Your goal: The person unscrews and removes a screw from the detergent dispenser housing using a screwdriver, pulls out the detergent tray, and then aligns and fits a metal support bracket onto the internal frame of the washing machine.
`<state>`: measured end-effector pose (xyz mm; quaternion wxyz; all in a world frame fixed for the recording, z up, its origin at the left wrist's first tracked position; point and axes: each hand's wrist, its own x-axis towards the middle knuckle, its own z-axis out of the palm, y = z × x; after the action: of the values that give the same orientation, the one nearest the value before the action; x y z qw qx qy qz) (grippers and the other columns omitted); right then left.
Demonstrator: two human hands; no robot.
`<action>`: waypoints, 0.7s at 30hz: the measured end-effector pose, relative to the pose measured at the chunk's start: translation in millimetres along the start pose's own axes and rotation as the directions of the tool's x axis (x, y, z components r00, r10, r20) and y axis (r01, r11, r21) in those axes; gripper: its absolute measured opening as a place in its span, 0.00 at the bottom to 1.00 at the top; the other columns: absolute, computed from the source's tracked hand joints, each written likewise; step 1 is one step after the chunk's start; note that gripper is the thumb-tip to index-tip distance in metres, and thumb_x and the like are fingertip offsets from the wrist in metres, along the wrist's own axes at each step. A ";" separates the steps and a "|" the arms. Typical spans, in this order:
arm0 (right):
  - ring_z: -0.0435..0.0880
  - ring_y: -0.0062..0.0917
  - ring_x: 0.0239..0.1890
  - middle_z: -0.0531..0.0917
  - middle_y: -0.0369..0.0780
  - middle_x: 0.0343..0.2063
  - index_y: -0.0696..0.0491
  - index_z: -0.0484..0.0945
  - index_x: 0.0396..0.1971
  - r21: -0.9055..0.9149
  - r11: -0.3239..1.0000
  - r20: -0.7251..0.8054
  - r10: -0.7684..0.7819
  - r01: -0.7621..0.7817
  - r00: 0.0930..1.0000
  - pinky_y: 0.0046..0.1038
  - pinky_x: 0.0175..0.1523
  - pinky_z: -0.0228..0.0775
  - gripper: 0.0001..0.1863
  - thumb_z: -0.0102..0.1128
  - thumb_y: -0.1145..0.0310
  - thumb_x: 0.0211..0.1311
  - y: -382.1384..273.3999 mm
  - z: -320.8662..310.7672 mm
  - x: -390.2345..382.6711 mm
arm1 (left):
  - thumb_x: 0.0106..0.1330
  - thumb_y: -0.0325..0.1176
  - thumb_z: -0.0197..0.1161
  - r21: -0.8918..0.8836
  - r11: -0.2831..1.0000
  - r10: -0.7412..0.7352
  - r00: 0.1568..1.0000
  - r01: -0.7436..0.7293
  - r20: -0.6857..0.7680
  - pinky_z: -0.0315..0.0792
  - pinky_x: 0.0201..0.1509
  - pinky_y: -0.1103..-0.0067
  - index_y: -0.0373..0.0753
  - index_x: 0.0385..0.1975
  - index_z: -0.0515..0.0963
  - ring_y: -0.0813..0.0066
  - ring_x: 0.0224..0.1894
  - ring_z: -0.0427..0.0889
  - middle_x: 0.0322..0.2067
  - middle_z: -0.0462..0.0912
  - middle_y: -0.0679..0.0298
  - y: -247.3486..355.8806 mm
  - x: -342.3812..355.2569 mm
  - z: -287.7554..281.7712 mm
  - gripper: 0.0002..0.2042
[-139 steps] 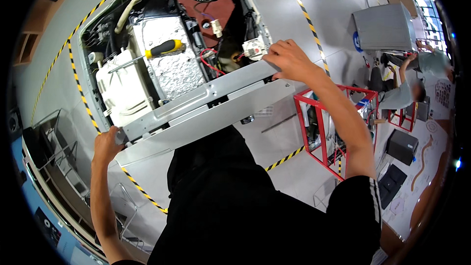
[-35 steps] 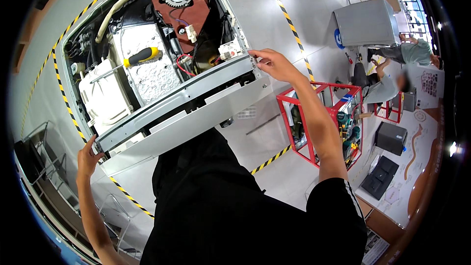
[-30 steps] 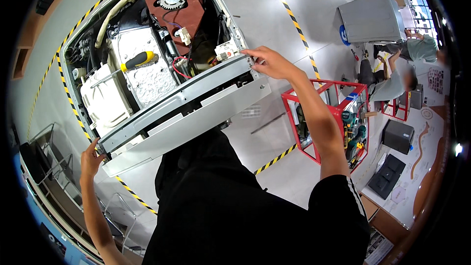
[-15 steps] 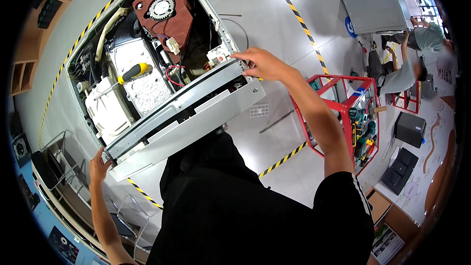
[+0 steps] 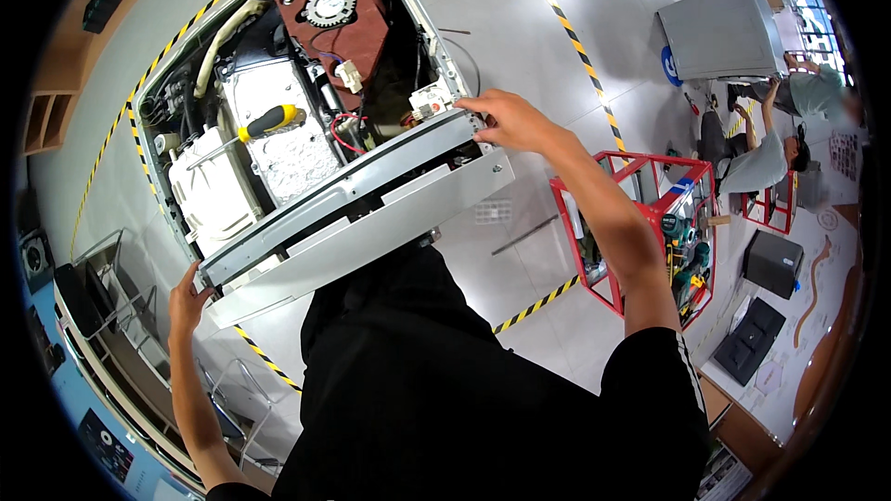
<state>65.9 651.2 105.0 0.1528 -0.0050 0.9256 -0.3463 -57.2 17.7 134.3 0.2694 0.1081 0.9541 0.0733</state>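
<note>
An opened washing-machine-like appliance stands before me, its inner parts bare. Along its near side runs a grey metal crossbar (image 5: 348, 190). At the bar's right end my right hand (image 5: 513, 122) pinches it between thumb and fingers. My left hand (image 5: 188, 300) is closed around the bar's left end; its fingertips are partly hidden there. Just below the bar sits a white front panel (image 5: 390, 238), tilted toward me. A yellow-and-black screwdriver (image 5: 269, 121) lies across a white plastic housing (image 5: 215, 195) and a silvery foil-like block (image 5: 292, 153). Behind them is a reddish-brown cover (image 5: 357, 32) with a white gear-like ring.
A red-framed tool cart (image 5: 650, 209) holding power tools stands on the right. A small clear compartment box (image 5: 493, 211) and a thin rod (image 5: 524, 235) lie on the floor. Two people work beside a grey cabinet (image 5: 719, 32) at the far right. Metal-framed chairs (image 5: 116, 301) stand at left.
The whole view has shifted slightly, so the appliance appears a little farther right. Both hands keep their places at the crossbar's ends.
</note>
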 end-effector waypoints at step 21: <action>0.71 0.40 0.53 0.71 0.46 0.52 0.54 0.70 0.53 -0.249 0.968 -0.191 -0.073 0.024 0.979 0.31 0.57 0.62 0.25 0.61 0.70 0.52 -113.0 19.1 6.1 | 0.49 0.34 0.70 -0.312 0.947 0.024 0.984 -0.079 -0.175 0.60 0.21 0.76 0.41 0.58 0.65 0.73 0.14 0.60 0.11 0.63 0.62 -28.5 -19.8 11.1 0.33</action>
<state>54.7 552.3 162.3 0.0493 -0.0121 0.9715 -0.2314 -39.6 -13.7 129.2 0.1993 0.0815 0.9461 0.2420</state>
